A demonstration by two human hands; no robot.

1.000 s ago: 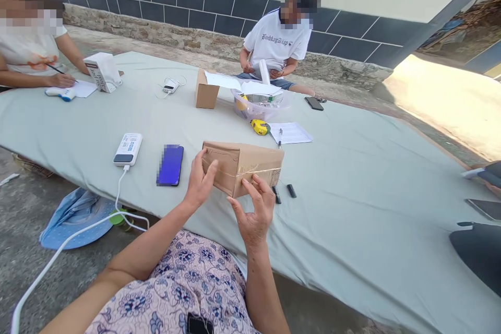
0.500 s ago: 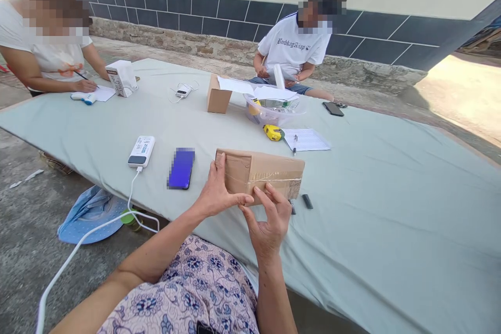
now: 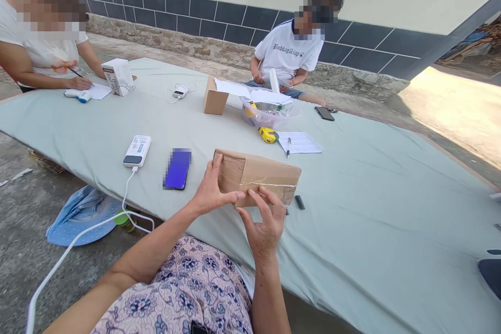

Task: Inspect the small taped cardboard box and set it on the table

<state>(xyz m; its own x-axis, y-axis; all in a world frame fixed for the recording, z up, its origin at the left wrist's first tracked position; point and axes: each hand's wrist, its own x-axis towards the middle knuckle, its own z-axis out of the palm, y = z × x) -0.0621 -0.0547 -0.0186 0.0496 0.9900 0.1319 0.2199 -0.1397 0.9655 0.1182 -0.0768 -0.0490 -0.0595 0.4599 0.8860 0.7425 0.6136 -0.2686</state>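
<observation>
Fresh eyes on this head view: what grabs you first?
First, the cardboard box at centre, held with the left hand around its left end and the right hand at its near side. Next, the bright yellow tape measure beyond it, beside a sheet of paper, and the vivid blue phone lying to the box's left.

The left forearm (image 3: 156, 243) slants toward the cardboard box (image 3: 268, 171), the left hand (image 3: 210, 191) gripping its left end, thumb stretched low across. The right forearm (image 3: 270, 292) stands steeper below the box, the right hand (image 3: 266, 225) holding its near face with bent fingers (image 3: 262, 205) (thumb tip at the bottom corner).
</observation>
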